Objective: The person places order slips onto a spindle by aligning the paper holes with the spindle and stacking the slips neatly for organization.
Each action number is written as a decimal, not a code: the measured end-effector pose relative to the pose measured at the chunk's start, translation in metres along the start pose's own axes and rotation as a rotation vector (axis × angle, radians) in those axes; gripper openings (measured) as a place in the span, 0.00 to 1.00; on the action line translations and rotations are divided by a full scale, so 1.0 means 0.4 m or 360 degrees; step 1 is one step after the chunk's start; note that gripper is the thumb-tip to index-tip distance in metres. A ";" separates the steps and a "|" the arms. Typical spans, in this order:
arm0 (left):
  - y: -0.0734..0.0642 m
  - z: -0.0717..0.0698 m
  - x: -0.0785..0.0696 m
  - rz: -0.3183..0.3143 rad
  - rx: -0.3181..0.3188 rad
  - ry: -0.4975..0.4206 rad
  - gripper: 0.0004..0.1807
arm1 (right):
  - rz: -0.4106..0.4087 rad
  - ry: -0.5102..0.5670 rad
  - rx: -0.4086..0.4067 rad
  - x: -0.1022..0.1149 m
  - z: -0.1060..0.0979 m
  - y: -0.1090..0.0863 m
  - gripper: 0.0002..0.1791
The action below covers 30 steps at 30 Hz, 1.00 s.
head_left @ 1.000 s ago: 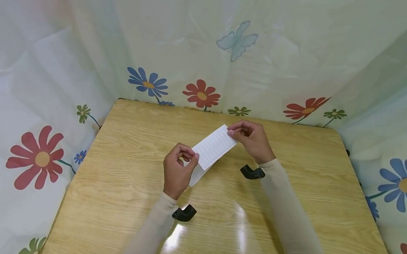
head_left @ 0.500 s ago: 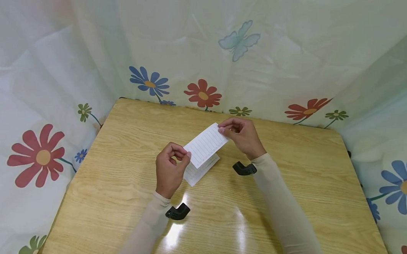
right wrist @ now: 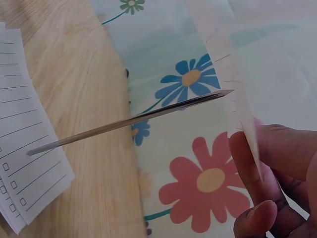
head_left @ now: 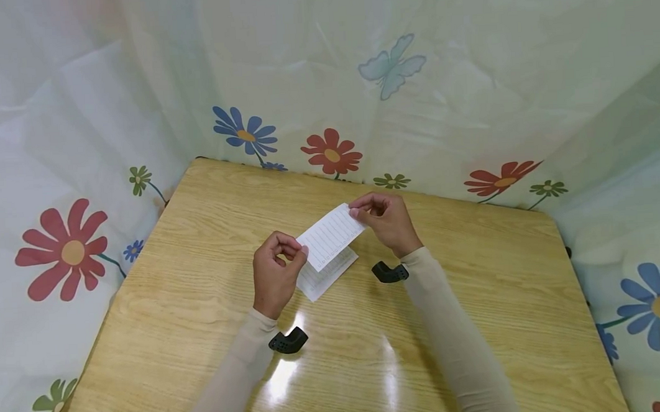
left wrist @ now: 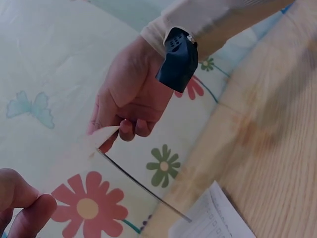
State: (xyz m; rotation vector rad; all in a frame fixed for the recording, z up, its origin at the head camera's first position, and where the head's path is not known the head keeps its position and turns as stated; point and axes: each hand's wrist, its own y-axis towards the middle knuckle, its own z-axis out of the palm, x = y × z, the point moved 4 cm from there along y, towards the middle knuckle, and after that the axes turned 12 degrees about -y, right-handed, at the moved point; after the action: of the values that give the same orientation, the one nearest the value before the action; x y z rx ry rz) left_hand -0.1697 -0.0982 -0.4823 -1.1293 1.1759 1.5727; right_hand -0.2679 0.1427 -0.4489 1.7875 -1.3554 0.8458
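A white lined sheet of paper (head_left: 331, 237) with small checkboxes is stretched between both hands, slightly bowed. My left hand (head_left: 277, 274) pinches its left end between thumb and fingers. At the other end, my right hand (head_left: 389, 224) pinches the sheet's corner. Beneath lie more lined sheets (head_left: 328, 277), low over the tabletop. A thin pointed metal spike (right wrist: 133, 120) rises from those sheets, and its tip reaches the held sheet. Whether the tip goes through the paper I cannot tell. From the head view the spike is hidden under the sheet.
The wood-grain table (head_left: 186, 238) has its far edge against a flower-printed curtain (head_left: 289, 59), which also hangs at both sides. Each wrist wears a black camera mount, such as the left mount (head_left: 289, 341).
Both hands have shifted left with the sheet, uncovering more of the sheets beneath. In the last half second the right hand has edged a little further left and the paper bows more.
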 end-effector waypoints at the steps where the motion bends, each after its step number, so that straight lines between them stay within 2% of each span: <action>1: 0.000 0.000 0.002 -0.0002 -0.0002 -0.0003 0.06 | 0.0008 0.0003 0.0001 -0.002 0.001 0.000 0.06; 5: -0.001 0.000 0.008 -0.0011 -0.0010 -0.0011 0.06 | 0.0045 0.0028 0.0018 -0.009 0.003 -0.003 0.07; 13: -0.006 0.001 -0.001 0.0011 0.0010 -0.0005 0.06 | 0.0053 0.0079 0.0013 -0.011 -0.004 -0.014 0.08; 30: -0.009 -0.010 0.030 -0.0061 -0.0047 0.0056 0.05 | 0.0070 0.0120 0.0076 -0.048 0.022 -0.017 0.10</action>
State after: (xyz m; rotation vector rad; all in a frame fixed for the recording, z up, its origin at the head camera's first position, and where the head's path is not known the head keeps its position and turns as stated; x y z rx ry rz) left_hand -0.1685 -0.1001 -0.4955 -1.1964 1.1508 1.5511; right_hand -0.2648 0.1458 -0.4706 1.7496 -1.3404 0.9667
